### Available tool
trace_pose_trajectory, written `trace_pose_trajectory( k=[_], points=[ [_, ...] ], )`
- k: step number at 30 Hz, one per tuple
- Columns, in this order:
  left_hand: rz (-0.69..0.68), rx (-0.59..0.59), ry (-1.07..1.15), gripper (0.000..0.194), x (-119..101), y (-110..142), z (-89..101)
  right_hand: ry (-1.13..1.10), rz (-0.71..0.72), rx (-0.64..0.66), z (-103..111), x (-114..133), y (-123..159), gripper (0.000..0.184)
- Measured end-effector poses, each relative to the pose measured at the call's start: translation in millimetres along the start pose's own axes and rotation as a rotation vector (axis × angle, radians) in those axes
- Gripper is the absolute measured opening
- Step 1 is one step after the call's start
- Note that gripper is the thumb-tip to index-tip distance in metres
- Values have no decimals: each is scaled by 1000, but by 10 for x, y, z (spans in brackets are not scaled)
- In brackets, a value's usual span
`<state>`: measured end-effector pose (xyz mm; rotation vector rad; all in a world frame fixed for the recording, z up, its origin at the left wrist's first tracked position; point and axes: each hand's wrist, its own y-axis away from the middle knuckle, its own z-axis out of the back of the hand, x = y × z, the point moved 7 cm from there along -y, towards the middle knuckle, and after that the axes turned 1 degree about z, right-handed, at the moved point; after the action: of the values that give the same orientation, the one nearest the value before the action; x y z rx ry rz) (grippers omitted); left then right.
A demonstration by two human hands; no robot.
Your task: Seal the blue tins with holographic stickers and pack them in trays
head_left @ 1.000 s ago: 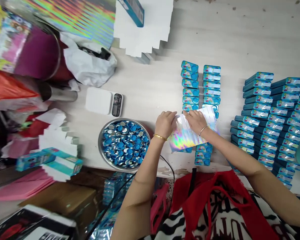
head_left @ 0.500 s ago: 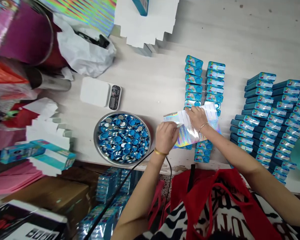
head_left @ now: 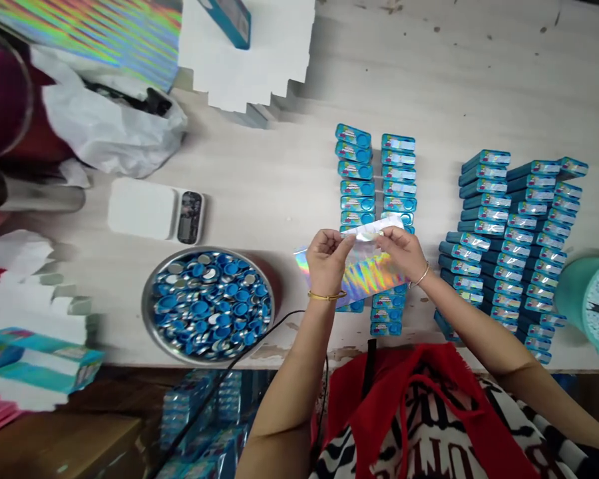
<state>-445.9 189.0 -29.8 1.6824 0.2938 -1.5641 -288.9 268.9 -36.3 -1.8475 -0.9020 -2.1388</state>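
My left hand (head_left: 326, 263) and my right hand (head_left: 404, 253) are close together above the table, both closed in a pinch. A small pale sticker (head_left: 363, 235) seems to stretch between their fingertips, though its edges are hard to make out. Beneath them lies a shiny rainbow holographic sheet (head_left: 367, 274), with white strips along its far side. The sheet rests across two rows of small blue boxes (head_left: 357, 188), covering some of them. Boxes in the right row (head_left: 399, 174) carry pale shiny patches on their upward faces.
Left of my hands stands a metal bowl (head_left: 147, 313) of blue-and-silver caps, with a white scale (head_left: 142, 207) behind it. More blue boxes (head_left: 486, 193) stand in rows at right, near a green tub (head_left: 572, 293). White stacked card (head_left: 259, 66) is at the back. A black cable (head_left: 249, 342) crosses the table's front edge.
My left hand peeled a small sticker from the sheet, and both hands have come together at it. My right hand no longer lies flat on the sheet. The camera view has shifted.
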Motion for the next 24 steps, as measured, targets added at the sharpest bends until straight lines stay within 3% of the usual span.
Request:
trace_pose_trajectory(
  k=[3, 7, 11, 15, 24],
  points=[
    [-16, 64, -45, 26, 43, -137, -310, 60, 17, -125, 323, 16, -63, 53],
    [-144, 100, -231, 19, -8, -371, -757, 157, 42, -286, 750, -2, -215, 50],
    [-271, 94, -481, 14, -42, -528, -1079, 285, 53, -351, 995, -80, -362, 43],
    [-368, 60, -688, 14, -40, -570, -1209, 383, 64, -378, 1084, -221, -439, 34],
    [-339, 39, -807, 11, 47, -606, -1281, 433, 31, -382, 1086, -394, -518, 32]
  ],
)
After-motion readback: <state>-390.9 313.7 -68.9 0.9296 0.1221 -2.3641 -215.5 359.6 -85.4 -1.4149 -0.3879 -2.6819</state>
